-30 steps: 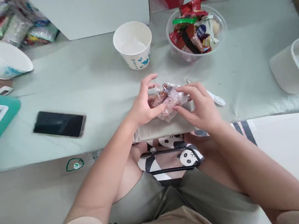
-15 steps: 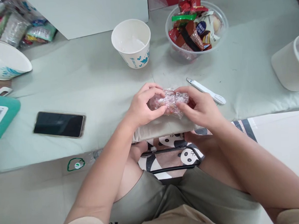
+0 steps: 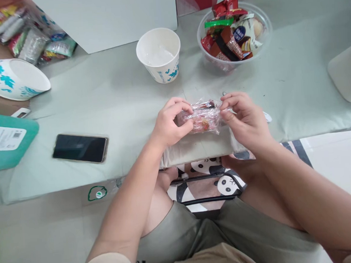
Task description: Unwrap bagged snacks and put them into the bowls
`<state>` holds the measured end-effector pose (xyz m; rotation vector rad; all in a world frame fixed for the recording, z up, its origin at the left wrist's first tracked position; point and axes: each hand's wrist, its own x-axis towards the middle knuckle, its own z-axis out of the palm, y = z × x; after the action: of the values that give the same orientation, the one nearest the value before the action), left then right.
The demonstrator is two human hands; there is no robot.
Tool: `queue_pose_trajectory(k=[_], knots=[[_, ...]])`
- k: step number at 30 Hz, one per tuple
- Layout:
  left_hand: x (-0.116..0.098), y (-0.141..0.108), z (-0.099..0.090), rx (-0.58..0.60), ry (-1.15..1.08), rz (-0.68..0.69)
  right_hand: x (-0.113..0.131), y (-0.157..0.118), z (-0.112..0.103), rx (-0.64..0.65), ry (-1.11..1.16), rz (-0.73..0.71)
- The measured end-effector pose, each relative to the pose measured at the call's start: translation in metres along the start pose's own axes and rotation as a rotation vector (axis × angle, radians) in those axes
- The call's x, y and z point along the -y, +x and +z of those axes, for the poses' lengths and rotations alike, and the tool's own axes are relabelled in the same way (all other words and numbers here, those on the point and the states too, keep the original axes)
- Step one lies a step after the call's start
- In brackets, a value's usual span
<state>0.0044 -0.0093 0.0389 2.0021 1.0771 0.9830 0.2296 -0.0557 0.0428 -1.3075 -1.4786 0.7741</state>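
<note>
A small pinkish-red bundle wrapped in clear plastic film (image 3: 203,120) lies near the table's front edge, between my two hands. My left hand (image 3: 173,121) is closed on its left end, thumb below and fingers above. With thumb and fingertips, my right hand (image 3: 244,115) pinches the crinkled film at the right end. What exactly the film encloses cannot be made out. Mostly hidden behind my right hand is a slim white tool (image 3: 267,117), with just its ends showing.
Behind my hands stand a white paper cup (image 3: 158,49) and a clear bowl of wrapped snacks (image 3: 233,34). A phone (image 3: 80,148) lies left, near a green container (image 3: 9,139) and a tipped paper cup (image 3: 17,79). At the right edge is a white tub (image 3: 347,73).
My right hand has shifted right and pulled the film's right end outward, so more of the bundle shows. My left hand keeps its hold. The whole view has shifted slightly.
</note>
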Motion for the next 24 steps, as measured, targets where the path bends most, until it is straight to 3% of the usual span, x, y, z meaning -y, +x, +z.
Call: queue_pose_trajectory(k=[4,6,8,10,12,14,17,24], knots=[[0.004,0.001,-0.003,-0.052,0.006,-0.032,-0.013,0.005,-0.003,-0.044,0.318,0.260],[0.005,0.001,-0.003,-0.074,0.001,-0.036,-0.018,0.005,-0.004,-0.127,0.352,0.299],[0.006,0.001,-0.003,-0.082,0.004,-0.019,-0.016,0.003,-0.004,-0.255,0.202,0.195],[0.006,0.000,-0.003,-0.080,0.010,0.025,-0.008,0.000,-0.004,-0.337,-0.045,-0.052],[0.006,0.000,-0.001,-0.066,0.019,0.068,0.002,-0.004,-0.002,-0.275,-0.276,-0.300],[0.005,0.000,0.001,-0.039,0.043,0.089,0.009,-0.007,0.002,-0.099,-0.429,-0.405],[0.003,-0.001,0.005,0.004,0.106,0.110,0.010,-0.009,0.010,0.088,-0.492,-0.356],[0.003,-0.004,0.010,-0.054,0.122,0.254,0.006,-0.009,0.018,0.054,-0.440,-0.313]])
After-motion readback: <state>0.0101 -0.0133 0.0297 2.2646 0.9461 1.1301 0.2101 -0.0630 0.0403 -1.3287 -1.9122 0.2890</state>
